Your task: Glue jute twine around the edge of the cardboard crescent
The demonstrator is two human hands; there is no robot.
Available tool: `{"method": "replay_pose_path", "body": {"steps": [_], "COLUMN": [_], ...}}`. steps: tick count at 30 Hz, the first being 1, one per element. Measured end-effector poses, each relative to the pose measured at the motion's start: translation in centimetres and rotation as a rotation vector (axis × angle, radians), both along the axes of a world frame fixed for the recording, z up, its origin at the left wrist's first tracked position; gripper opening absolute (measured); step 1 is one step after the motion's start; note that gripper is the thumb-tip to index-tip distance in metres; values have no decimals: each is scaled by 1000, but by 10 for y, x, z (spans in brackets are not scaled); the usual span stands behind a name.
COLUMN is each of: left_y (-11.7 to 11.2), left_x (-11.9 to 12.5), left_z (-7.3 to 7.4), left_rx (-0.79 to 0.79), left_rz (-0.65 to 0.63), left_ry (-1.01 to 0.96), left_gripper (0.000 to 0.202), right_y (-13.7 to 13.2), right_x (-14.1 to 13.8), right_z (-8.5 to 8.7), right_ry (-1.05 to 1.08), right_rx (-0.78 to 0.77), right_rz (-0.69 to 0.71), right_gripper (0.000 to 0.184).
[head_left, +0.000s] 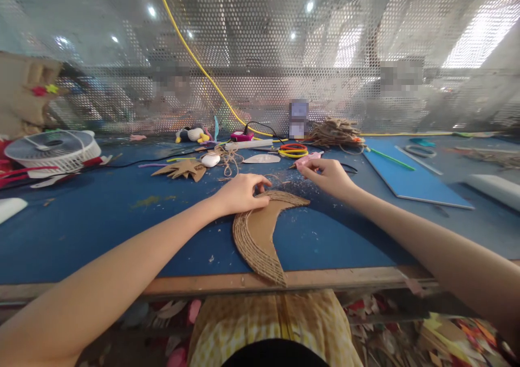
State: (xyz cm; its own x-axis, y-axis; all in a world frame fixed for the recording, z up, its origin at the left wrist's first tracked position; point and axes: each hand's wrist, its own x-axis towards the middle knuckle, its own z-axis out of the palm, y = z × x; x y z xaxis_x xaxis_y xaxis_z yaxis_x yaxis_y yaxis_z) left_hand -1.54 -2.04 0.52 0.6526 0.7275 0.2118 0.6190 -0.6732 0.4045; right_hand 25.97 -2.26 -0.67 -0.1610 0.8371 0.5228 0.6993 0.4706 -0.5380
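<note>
A cardboard crescent [263, 229] lies flat near the table's front edge, its lower tip reaching over the wooden rim. Rows of brown twine cover its outer curve, while the inner part is bare cardboard. My left hand [241, 195] is closed at the crescent's upper left, thumb pressed on it and fingers curled over its top edge. Beyond that hand, loose twine [231, 161] runs toward the back. In my right hand [327, 176] is a small pink glue gun [309, 159], nozzle pointing left, held behind the crescent's upper tip and apart from it.
Cardboard star shapes [184, 169], a white rounded object [210, 160] and red and yellow coils [293, 150] lie behind my hands. A white fan [52, 153] is at left, a blue board [414, 175] at right. A twine bundle [336, 131] sits before the perforated metal screen [260, 53].
</note>
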Motion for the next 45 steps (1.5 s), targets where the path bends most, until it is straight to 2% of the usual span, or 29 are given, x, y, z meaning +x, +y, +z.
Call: {"method": "replay_pose_path", "body": {"steps": [2, 4, 8, 12, 16, 25, 29, 32, 35, 37, 42, 45], "left_y": [-1, -3, -6, -7, -6, -3, 0, 2, 1, -1, -6, -5], "left_x": [1, 1, 2, 2, 2, -1, -4, -5, -5, -3, -1, -3], "left_z": [-1, -3, -4, -1, 0, 2, 3, 3, 3, 4, 7, 7], "left_rx": [32, 91, 187, 209, 212, 166, 173, 178, 148, 127, 93, 96], "left_rz": [-5, -29, -74, -110, -141, -154, -135, -107, -140, -177, -230, -179], "left_ry": [5, 0, -50, -163, -238, -242, -281, -275, -264, -260, -237, -248], "left_gripper": [38, 35, 32, 28, 26, 25, 19, 21, 26, 28, 29, 28], "right_y": [1, 0, 0, 4, 7, 8, 6, 2, -1, -1, 1, 2], "right_x": [-2, -5, -10, -10, -7, -7, -10, -12, -14, -18, -26, -23], "right_z": [0, -1, -6, -8, -7, -10, -5, -4, -7, -9, -8, -5], "right_ry": [-107, -201, -314, -369, -330, -271, -177, -108, -155, -202, -245, -171], "right_rx": [118, 174, 148, 99, 95, 28, 44, 35, 8, 10, 66, 115], "right_rz": [129, 239, 298, 343, 332, 237, 197, 231, 288, 294, 400, 320], "right_gripper": [24, 23, 31, 27, 17, 11, 14, 24, 41, 44, 24, 20]}}
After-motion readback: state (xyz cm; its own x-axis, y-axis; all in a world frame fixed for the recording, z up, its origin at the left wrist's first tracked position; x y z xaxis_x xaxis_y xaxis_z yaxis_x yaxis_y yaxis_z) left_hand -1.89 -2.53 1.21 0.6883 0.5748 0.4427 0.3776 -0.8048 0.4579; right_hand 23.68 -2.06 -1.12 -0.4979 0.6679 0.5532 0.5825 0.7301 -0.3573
